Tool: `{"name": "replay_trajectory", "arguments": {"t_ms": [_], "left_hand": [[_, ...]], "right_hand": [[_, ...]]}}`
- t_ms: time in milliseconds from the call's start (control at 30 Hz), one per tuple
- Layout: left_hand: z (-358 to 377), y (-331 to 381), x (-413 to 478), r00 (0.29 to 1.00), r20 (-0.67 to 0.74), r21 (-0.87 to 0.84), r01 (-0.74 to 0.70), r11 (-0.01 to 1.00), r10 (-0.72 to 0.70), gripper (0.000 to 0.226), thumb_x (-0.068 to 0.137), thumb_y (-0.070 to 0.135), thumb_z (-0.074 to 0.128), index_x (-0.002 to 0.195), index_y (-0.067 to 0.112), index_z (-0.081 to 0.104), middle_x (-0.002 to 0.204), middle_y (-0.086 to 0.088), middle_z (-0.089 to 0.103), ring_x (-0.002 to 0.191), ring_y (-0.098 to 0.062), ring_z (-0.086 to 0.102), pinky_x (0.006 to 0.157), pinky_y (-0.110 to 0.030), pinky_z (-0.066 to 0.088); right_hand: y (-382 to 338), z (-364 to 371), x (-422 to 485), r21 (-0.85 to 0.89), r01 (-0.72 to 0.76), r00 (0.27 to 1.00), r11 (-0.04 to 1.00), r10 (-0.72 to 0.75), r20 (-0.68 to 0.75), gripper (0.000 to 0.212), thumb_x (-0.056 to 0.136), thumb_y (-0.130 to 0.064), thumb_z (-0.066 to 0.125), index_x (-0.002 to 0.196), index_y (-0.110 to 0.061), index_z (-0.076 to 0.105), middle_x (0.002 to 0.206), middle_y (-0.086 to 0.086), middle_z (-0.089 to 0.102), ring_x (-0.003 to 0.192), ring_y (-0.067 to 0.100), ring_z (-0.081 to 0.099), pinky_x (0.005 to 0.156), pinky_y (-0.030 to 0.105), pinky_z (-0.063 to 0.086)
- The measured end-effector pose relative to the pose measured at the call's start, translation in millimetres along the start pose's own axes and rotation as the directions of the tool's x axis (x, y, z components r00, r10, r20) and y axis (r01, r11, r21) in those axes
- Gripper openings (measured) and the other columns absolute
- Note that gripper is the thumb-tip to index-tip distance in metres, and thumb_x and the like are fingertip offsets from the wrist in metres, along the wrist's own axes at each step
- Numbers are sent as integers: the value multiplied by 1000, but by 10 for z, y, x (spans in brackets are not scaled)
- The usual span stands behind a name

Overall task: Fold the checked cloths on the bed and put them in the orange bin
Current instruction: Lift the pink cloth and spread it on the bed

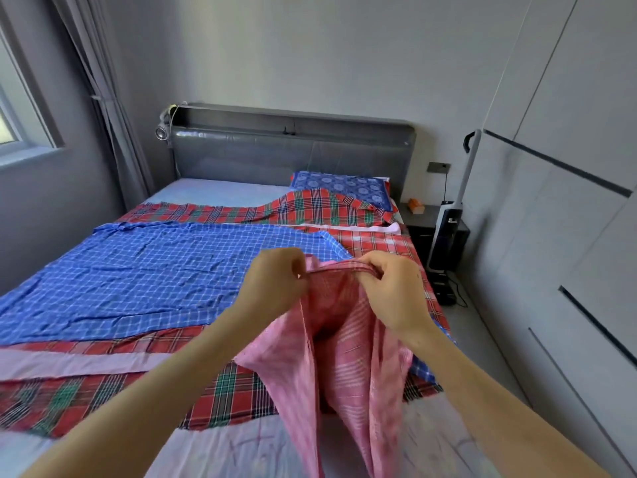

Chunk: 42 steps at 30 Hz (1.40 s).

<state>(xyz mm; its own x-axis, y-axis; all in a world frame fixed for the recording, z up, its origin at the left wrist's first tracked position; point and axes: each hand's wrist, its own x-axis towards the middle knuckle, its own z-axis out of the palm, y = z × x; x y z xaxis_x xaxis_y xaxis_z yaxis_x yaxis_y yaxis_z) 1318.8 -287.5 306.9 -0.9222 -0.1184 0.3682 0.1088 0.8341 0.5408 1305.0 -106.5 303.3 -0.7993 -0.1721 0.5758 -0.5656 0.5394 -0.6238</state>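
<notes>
Both hands meet near the centre of the view, holding up the gathered top hem of a pink checked cloth [344, 357], which hangs from them in long pleats toward 6 o'clock over the foot of the bed [241, 450]. The left hand [275, 281] pinches one end of the hem, fingers curled round it. The right hand [393, 291], just beside it at 3 o'clock, pinches the other end, knuckles up, with both forearms stretched forward. To fold cleanly, the person would likely slide the hands apart along the hem until each finds a corner, then shake the cloth flat. A blue checked cloth [155, 270] lies spread at 10 o'clock over a red tartan cloth [103, 401]. The orange bin is not in view.
</notes>
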Motion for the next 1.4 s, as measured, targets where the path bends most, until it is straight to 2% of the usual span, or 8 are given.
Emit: {"name": "replay_trajectory", "arguments": {"t_ms": [233,467,667,800,1000,1133,1267,1400], "left_hand": [[521,-1328,-464,925,-61,-47,372,927,-374,13,72,11,61,60,6,56,50,-4,47,58,-29,50,53,-32,26],[389,-2211,-718,779,-155,-144,591,794,-608,18,80,-3,57,91,-4,71,89,-30,67,93,-40,63,70,-39,40],[-461,-2209,-684,615,-406,-350,579,737,-676,38,81,-9,43,113,-7,63,113,-31,61,110,-41,55,97,-41,39],[-1163,-2125,-900,674,-506,-308,441,843,-538,41,74,0,43,107,-5,67,104,-27,65,100,-36,61,91,-39,44],[-2336,-1772,-1183,761,-447,-441,269,856,-470,31,75,-6,48,80,16,69,53,15,59,56,1,55,59,-15,45],[-2768,-1669,-1114,833,-228,-531,328,781,-504,57,88,-9,44,48,24,68,39,14,55,36,1,52,41,-6,41],[-2740,-1871,-1031,803,-189,-479,428,767,-566,26,77,-4,62,63,17,66,43,9,59,35,-1,53,41,-13,48],[-2349,-2307,-879,841,-169,-151,494,856,-515,16,76,-4,64,87,4,71,48,5,62,49,-5,56,50,-15,46]], "right_hand": [[-219,-94,16,16,-49,996,999,50,-74,11,86,-8,64,82,-5,74,72,6,70,71,21,65,70,41,54],[-235,-360,-21,14,-99,987,995,99,-123,12,89,-11,62,88,-9,73,75,-1,68,71,14,62,67,25,49],[209,12,-546,-245,-237,954,940,273,122,27,94,-17,56,75,0,62,67,14,62,62,28,55,54,34,35],[190,-18,-972,-237,-269,920,934,322,223,45,92,-26,61,54,-26,36,47,-2,37,44,14,34,45,29,22],[-333,-367,-1036,-15,-277,777,961,234,585,50,85,-37,66,50,-14,38,47,0,36,48,10,33,54,27,28],[-543,-569,-713,135,-419,785,898,284,550,59,71,-45,73,92,10,65,100,35,61,75,27,58,87,54,49],[-469,-548,-493,40,-393,724,919,283,629,59,70,-45,75,95,8,66,97,31,64,79,34,62,88,53,49],[-11,-216,-322,-237,-269,602,934,355,715,57,71,-41,78,83,11,58,70,13,56,66,20,50,67,35,43]]}}
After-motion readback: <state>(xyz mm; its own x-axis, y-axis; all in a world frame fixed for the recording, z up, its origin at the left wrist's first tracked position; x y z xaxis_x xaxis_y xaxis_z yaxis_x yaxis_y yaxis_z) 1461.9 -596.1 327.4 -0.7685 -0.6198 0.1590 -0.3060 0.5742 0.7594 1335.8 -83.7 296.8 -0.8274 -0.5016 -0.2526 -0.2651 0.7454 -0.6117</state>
